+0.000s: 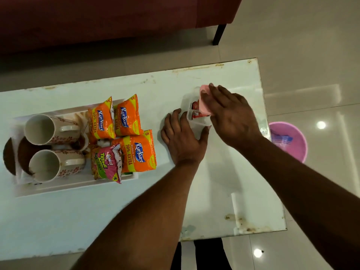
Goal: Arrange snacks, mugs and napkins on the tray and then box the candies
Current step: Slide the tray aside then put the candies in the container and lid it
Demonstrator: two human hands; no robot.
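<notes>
A white tray (76, 187) on the left of the table holds two floral mugs (51, 129) (56, 165) lying on their sides, orange Kurkure packets (124, 121), a pink Bingo packet (108, 162) and pale napkins under the mugs. Right of the tray stands a small clear plastic box (198, 121) with red-wrapped candies (195, 110) inside. My left hand (183, 139) grips the box's near side. My right hand (233, 117) holds a pink lid (205, 98) tilted over the box's top; the palm hides much of the lid.
The white glass-topped table (214, 191) ends just right of my hands. A pink bucket (290, 141) stands on the tiled floor beyond that edge. Two dark brown round pieces (9, 156) lie at the tray's left end. A dark red sofa (97, 20) lies behind the table.
</notes>
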